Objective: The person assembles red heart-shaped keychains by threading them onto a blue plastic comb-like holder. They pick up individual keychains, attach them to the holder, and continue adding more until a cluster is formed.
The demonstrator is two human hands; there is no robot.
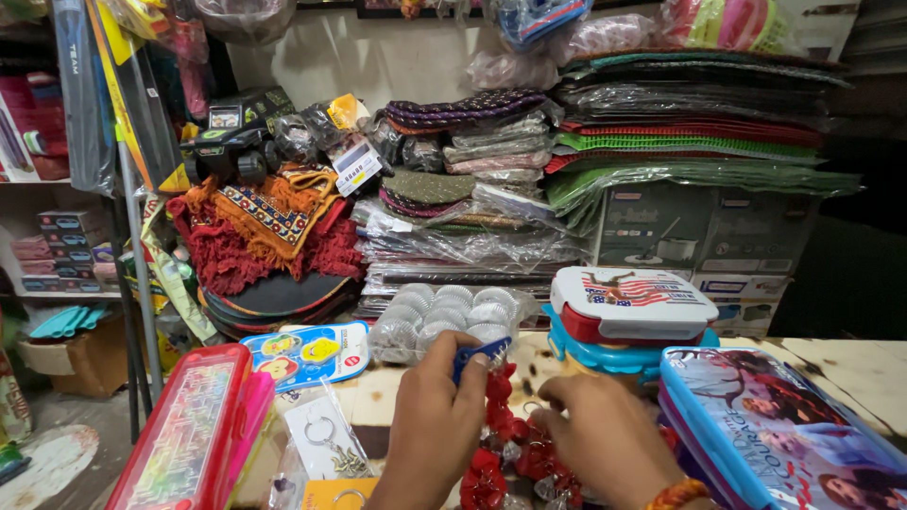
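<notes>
My left hand (435,416) is closed around a small blue plastic piece (480,353), held just above a red beaded garland (501,444) that lies on the wooden counter (864,364). My right hand (605,434), with an orange bead bracelet (678,493) at the wrist, rests on the garland with its fingers bent into the red pieces; whether it grips them I cannot tell. Both hands sit at the counter's front middle.
A red pencil box (184,434) lies at the left and a blue picture lunch box (784,425) at the right. Behind stand a pack of clear cups (444,316), a white and red box (631,300), keyrings (331,444), and stacked mats (690,142).
</notes>
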